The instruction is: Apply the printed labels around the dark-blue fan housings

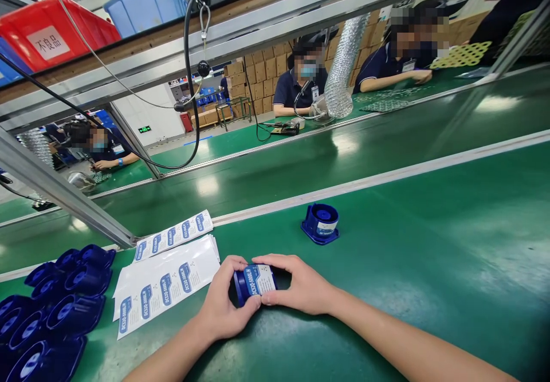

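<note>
Between my two hands is a dark blue plastic housing (241, 286) with a blue and white label (261, 279) on its curved side. My left hand (227, 299) grips the housing's left end, thumb along the lower edge. Fingers and thumb of my right hand (296, 284) curve around the label's right end and press at its upper and lower edges. Left of my hands lie sheets of printed labels (165, 282), with a narrower label strip (174, 235) behind them. A similar labelled blue housing (322, 223) stands on the green bench beyond my right hand.
Several dark blue housings (60, 302) crowd the bench's left side. A metal post (64, 187) slants there, and a black cable (189, 84) hangs from the overhead rail. Red (55, 32) and blue bins (144, 7) sit on the shelf above. Co-workers (301, 78) sit across the belt (275, 173).
</note>
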A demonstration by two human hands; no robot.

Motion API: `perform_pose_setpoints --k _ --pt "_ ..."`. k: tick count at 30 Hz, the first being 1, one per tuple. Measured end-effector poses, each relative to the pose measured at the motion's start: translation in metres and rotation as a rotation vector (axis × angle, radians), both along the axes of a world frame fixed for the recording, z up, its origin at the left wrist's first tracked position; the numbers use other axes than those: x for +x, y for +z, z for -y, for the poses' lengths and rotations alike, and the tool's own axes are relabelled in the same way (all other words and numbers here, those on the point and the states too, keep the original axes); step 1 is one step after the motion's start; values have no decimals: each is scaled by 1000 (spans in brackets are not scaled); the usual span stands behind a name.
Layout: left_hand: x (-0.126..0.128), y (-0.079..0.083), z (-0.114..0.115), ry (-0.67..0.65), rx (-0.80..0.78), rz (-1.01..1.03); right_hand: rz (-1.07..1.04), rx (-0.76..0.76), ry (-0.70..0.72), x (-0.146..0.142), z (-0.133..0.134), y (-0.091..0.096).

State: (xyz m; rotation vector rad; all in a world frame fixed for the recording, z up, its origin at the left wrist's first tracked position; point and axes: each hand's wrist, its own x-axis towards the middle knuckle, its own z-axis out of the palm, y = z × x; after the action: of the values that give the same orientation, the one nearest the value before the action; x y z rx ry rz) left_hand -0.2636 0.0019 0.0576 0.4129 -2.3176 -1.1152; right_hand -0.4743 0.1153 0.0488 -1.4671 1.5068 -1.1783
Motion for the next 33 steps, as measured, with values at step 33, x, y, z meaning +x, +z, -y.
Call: perform_pose_setpoints --k 33 --pt "3 6 -13 57 11 -33 282 77 4 11 -8 5"
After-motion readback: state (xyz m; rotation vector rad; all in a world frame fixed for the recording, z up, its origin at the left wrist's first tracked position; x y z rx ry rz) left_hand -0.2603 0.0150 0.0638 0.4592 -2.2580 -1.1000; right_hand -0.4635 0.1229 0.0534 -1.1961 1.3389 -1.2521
